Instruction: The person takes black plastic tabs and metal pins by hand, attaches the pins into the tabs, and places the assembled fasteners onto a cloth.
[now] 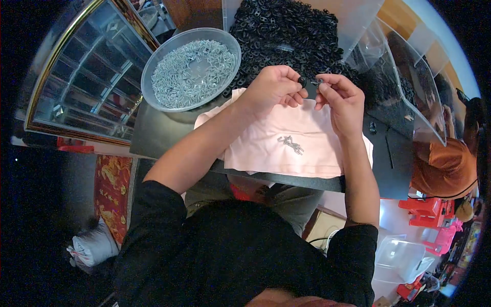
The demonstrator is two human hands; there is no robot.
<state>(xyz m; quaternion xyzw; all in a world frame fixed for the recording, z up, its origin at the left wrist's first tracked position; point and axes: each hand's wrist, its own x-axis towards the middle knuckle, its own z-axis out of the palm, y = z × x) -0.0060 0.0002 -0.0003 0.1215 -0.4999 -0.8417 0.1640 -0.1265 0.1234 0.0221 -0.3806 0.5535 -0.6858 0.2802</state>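
Above a pale pink cloth (250,153), both hands meet with their fingertips close together. My left hand (273,87) pinches a small black plastic piece (303,81) between thumb and forefinger. My right hand (343,97) is closed in a pinch on a small dark, metallic-looking piece (317,83), held right beside the black one; its exact kind is too small to tell. On the cloth below lies a little heap of thin silver metal pieces (291,145). Beyond the hands spreads a large pile of black plastic pieces (286,36) with small holes in them.
A round clear bowl (147,94) of many small silver metal pieces stands at the left on the dark table (153,134). Clear plastic panels (409,92) rise at the right. A few black bits (373,127) lie near the right side. Red stools (427,211) stand on the floor.
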